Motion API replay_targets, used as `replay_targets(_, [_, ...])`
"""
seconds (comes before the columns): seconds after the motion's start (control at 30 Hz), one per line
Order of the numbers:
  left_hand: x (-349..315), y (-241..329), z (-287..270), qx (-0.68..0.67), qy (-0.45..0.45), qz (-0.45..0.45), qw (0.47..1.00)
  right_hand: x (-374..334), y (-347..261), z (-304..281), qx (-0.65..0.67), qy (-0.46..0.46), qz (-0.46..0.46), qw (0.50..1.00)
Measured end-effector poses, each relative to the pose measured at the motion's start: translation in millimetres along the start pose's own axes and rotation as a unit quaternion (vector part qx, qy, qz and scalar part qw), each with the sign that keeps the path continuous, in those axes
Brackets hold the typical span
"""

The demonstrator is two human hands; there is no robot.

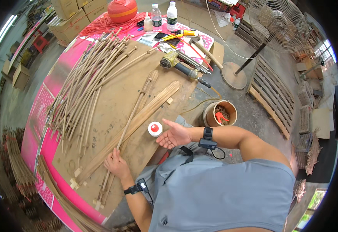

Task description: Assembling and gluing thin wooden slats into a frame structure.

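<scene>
A long thin wooden rod (pixel 128 123) lies slantwise on the brown board, close to a wider wooden strip (pixel 145 105). Toward its near end, the fingers of my left hand (pixel 117 164) are closed on the rod. My right hand (pixel 175 134) is open, palm turned up and fingers apart, with nothing in it. Just left of those fingers stands a white bottle with a red cap (pixel 155 128), seen from above. To the left on the board lies a large loose pile of similar rods with knobbed ends (pixel 93 81).
A pneumatic tool (pixel 180 67) with a hose lies at the board's far right. Bottles (pixel 172 16) and red cord (pixel 122 11) stand at the back. Right of the table are a round tub of small brown pieces (pixel 226 116), a fan (pixel 279 27) and a pallet (pixel 271 92).
</scene>
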State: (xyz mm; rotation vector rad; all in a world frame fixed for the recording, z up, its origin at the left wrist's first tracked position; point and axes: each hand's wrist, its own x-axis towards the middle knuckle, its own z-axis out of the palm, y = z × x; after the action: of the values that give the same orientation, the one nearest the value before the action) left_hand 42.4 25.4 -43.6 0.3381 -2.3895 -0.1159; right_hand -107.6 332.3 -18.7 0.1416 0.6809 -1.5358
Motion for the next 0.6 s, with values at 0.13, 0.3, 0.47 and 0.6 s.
replay_targets(0.13, [-2.0, 0.8, -1.1, 0.001, -0.013, -0.010, 1.000, 19.1, 4.2, 3.6, 0.153, -0.042, 0.032, 0.987])
replay_targets(0.3, [-4.1, -1.0, -0.7, -0.003, -0.013, -0.009, 1.000, 28.1, 3.5, 11.4, 0.164, 0.015, -0.005, 0.986])
replay_targets(0.47, [-4.9, -0.9, -0.9, -0.019, -0.027, -0.016, 0.999, 13.1, -22.5, 31.1, 0.115, 0.072, -0.166, 0.977])
replay_targets(0.6, [-5.2, -0.4, -3.3, 0.003, -0.027, 0.005, 1.000, -7.9, -69.8, 18.0, -0.067, 0.159, -0.398, 0.901])
